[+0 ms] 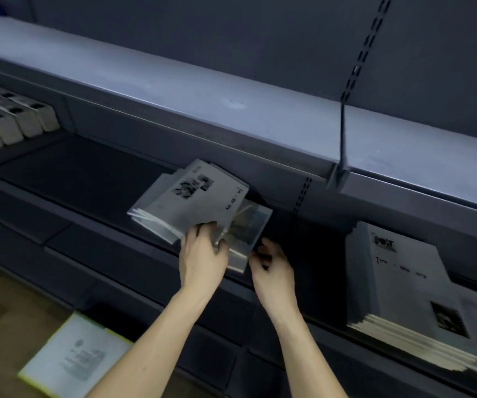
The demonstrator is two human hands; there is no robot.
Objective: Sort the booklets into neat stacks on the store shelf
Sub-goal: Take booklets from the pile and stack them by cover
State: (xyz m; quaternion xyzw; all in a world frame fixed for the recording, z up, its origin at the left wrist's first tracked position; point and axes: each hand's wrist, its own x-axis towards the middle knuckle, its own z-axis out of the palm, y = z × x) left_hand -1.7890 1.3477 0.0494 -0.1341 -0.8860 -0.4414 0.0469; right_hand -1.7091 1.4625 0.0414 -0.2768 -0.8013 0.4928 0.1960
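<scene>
A bunch of grey booklets [191,199] with a black picture and dark lettering on the cover lies askew on the dark shelf [88,179]. My left hand [202,254] grips its near corner, fingers on the cover. Under it lies a clear-wrapped booklet [248,228], sticking out to the right. My right hand [271,265] hovers just right of that wrapped booklet with its fingers curled and nothing in them. A neat stack of the same grey booklets [403,285] rests on the shelf at the far right.
An upper shelf board [202,93] overhangs the booklets. Rows of small grey boxes [7,119] fill the shelf's left end. A white booklet with yellow edges [73,357] lies on the wooden floor below. A slotted upright [366,50] runs up the back wall.
</scene>
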